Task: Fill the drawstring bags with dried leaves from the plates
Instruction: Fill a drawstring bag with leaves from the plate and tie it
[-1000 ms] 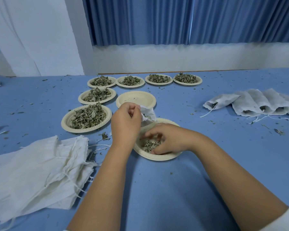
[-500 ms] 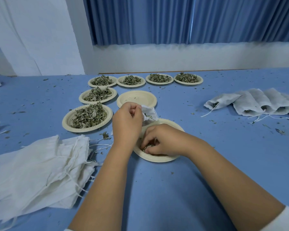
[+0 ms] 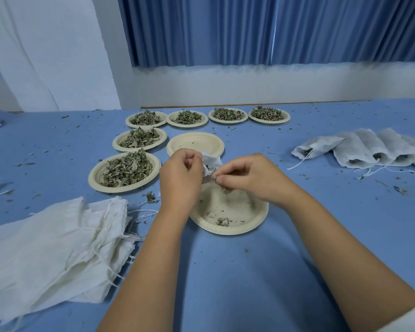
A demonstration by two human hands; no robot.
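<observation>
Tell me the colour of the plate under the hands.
The plate is pale cream, flecked with green leaf scraps; the head view shows it.

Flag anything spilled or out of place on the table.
Dried leaf bits are strewn all over the blue table; a small clump lies between the nearest full plate and the empty bags.

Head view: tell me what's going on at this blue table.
A person is filling bags by hand. The left hand holds a small white drawstring bag above a nearly emptied cream paper plate, while the right hand pinches dried green leaves at its mouth. Six heaped plates wait behind; filled white bags lie right, empty cloth bags left.
</observation>
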